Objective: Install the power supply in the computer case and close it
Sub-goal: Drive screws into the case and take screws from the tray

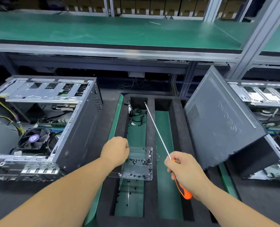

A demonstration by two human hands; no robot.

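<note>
An open computer case [80, 128] lies on its side at the left, showing its motherboard, a CPU fan [34, 140] and yellow-black cables [13, 118]. A grey box, maybe the power supply [0, 136], sits at its far left, partly cut off. My right hand [185, 169] grips an orange-handled screwdriver [155, 128] whose long shaft points away toward the back. My left hand [116, 149] is closed over the left edge of a clear plastic tray [139, 167] holding several small black screws. A grey side panel [218, 122] leans tilted at the right.
A black foam organizer [177, 128] with green-floored slots fills the middle; a coiled black cable [137, 115] lies in its back slot. A second open case [267, 102] stands at the far right behind the panel. A green shelf [119, 31] runs overhead across the back.
</note>
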